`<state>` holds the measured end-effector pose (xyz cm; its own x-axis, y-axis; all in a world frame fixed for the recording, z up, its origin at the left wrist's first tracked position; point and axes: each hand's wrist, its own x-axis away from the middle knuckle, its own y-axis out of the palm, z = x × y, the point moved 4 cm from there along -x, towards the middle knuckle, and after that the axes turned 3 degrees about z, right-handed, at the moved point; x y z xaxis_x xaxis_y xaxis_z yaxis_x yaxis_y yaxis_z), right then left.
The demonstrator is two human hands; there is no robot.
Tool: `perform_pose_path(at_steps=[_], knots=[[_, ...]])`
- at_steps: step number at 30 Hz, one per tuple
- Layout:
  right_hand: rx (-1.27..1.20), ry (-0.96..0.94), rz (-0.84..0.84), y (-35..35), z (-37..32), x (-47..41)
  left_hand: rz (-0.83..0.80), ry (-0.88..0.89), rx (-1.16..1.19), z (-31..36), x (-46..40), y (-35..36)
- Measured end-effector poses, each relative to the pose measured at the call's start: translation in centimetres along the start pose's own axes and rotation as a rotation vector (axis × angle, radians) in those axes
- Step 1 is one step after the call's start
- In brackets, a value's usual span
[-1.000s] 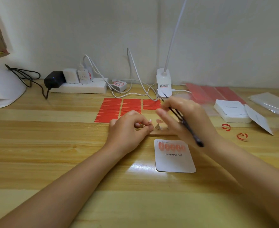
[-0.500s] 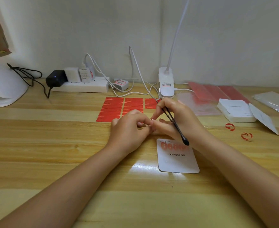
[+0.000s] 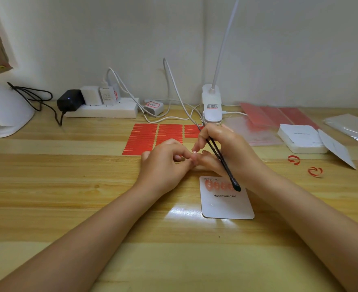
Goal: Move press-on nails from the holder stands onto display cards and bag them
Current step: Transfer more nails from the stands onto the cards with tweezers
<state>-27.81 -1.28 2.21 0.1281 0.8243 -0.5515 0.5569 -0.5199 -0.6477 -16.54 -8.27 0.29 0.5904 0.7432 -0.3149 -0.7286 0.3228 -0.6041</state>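
Note:
A white display card (image 3: pixel 227 204) marked "Handmade Nail" lies on the wooden table and carries a row of several pink press-on nails (image 3: pixel 218 185) along its top edge. Just behind the card my two hands meet. My left hand (image 3: pixel 165 165) is curled, its fingertips pinching a small pale nail piece (image 3: pixel 194 152) at the fingers of my right hand (image 3: pixel 226 152). The right hand also grips black tweezers (image 3: pixel 222 160), whose dark rear end hangs over the card's nails. The holder stands are hidden under my hands.
Red adhesive strip sheets (image 3: pixel 150 138) lie behind my hands. A power strip (image 3: pixel 102 110) with plugs and cables and a lamp base (image 3: pixel 212 106) stand at the wall. At the right are clear bags (image 3: pixel 256 131), a white card stack (image 3: pixel 302 139) and red curls (image 3: pixel 315 171).
My hands have drawn together and lifted slightly off the stands. The tweezers swung from lying low to pointing back over the card. The left fingertips now pinch at the right hand's fingers.

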Motion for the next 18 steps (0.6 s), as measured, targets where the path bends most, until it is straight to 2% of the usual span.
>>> perform_pose_path(at_steps=[9,18], knots=[[-0.054,0.001,-0.001,-0.19,-0.03,-0.09,0.003,-0.004,0.026,0.03,0.02,0.01],[-0.108,0.124,0.022,0.12,0.7,-0.18,-0.012,0.001,0.029,0.08,-0.04,0.07]])
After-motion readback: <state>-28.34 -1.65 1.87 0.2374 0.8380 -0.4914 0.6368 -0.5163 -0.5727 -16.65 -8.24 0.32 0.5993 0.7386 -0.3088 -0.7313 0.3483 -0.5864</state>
